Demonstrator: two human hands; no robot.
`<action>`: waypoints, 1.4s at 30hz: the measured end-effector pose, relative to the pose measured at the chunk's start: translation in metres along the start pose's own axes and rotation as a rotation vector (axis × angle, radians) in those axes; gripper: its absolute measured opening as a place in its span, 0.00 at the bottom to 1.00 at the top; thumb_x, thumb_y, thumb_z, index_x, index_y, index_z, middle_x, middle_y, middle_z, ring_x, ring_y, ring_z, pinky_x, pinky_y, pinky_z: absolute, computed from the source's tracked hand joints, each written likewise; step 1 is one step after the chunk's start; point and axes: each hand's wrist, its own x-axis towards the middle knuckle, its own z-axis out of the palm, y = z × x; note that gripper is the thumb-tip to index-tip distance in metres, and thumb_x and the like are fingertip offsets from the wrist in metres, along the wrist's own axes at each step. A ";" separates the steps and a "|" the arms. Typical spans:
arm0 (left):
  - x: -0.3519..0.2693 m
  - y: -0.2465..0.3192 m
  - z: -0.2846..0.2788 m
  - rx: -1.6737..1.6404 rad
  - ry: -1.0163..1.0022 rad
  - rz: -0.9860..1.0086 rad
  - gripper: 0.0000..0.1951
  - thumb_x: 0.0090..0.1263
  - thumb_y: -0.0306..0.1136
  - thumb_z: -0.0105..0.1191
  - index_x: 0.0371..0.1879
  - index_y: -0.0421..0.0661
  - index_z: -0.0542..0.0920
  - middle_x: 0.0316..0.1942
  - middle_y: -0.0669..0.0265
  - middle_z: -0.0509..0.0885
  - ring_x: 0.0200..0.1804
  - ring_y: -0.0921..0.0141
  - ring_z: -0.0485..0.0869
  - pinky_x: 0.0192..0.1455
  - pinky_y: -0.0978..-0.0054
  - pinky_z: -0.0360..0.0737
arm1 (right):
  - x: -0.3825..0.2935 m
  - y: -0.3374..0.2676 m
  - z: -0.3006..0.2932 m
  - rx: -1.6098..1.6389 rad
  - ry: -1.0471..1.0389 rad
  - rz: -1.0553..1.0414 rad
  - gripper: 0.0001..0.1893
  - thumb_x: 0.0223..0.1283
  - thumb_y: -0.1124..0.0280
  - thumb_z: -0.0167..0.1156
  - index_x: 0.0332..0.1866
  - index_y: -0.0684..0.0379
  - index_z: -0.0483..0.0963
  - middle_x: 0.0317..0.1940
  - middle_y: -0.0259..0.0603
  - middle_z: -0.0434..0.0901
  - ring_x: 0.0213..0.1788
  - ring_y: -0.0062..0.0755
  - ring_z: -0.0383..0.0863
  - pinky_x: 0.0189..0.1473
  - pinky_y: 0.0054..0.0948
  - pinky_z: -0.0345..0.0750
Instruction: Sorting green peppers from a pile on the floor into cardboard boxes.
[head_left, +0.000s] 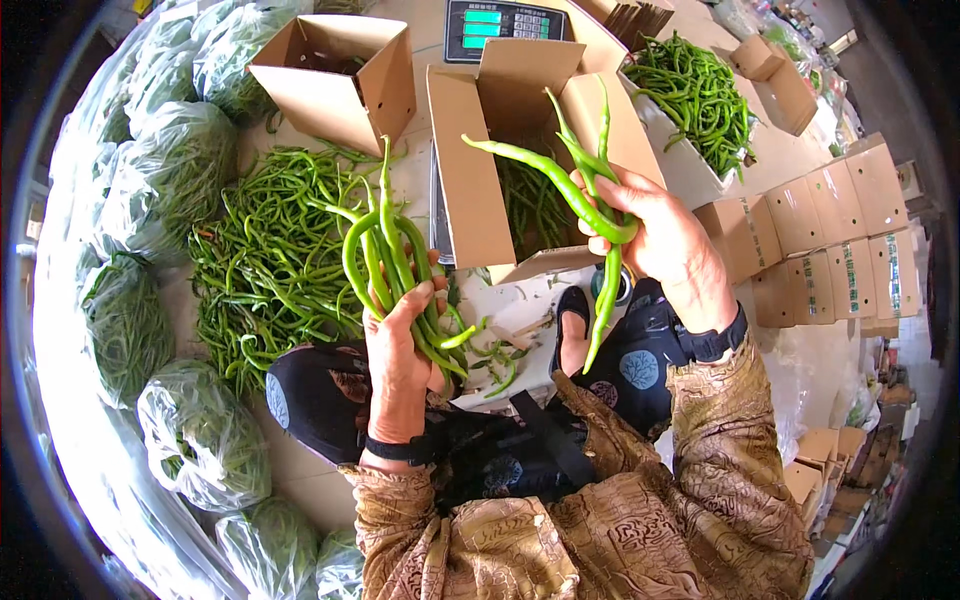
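Note:
Several long green chili peppers (394, 259) are bunched upright in my left hand (405, 330), thumb across them. My right hand (660, 225) grips a smaller bunch of green chili peppers (551, 172), one of which hangs down below the fingers. Between and beyond the hands stands an open cardboard box (469, 172) with green chili peppers (532, 199) inside, partly hidden by its flaps. It rests on a scale, whose lit display (482, 30) shows behind it. A large loose heap of green chili peppers (281, 255) lies on the floor left of my left hand.
Another open cardboard box (337, 94) stands behind the heap. Clear plastic bags of green peppers (169, 180) line the left side. At the back right is a white container (675, 150) full of peppers. Closed cardboard boxes (817, 210) are stacked at the right. Scraps and stray peppers (506, 364) lie between the feet.

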 end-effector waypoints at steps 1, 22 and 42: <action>0.000 0.000 -0.001 0.011 -0.001 -0.006 0.24 0.61 0.20 0.53 0.60 0.43 0.72 0.49 0.58 0.82 0.42 0.71 0.82 0.41 0.75 0.82 | -0.001 -0.001 0.002 0.011 -0.004 -0.004 0.15 0.70 0.65 0.53 0.56 0.62 0.71 0.37 0.34 0.78 0.37 0.25 0.78 0.37 0.25 0.76; -0.007 -0.001 0.002 -0.304 -0.202 -0.097 0.31 0.61 0.28 0.60 0.66 0.46 0.66 0.56 0.53 0.77 0.43 0.68 0.79 0.42 0.72 0.80 | 0.042 -0.028 -0.021 -0.820 0.160 -0.466 0.14 0.70 0.71 0.52 0.55 0.68 0.73 0.46 0.41 0.77 0.46 0.26 0.80 0.52 0.25 0.76; -0.002 -0.012 0.007 -0.210 -0.259 -0.158 0.21 0.66 0.30 0.58 0.58 0.38 0.72 0.52 0.55 0.80 0.51 0.61 0.82 0.58 0.62 0.80 | 0.049 0.057 0.078 -0.233 0.002 0.074 0.14 0.63 0.63 0.57 0.46 0.61 0.72 0.39 0.38 0.80 0.35 0.25 0.81 0.39 0.26 0.79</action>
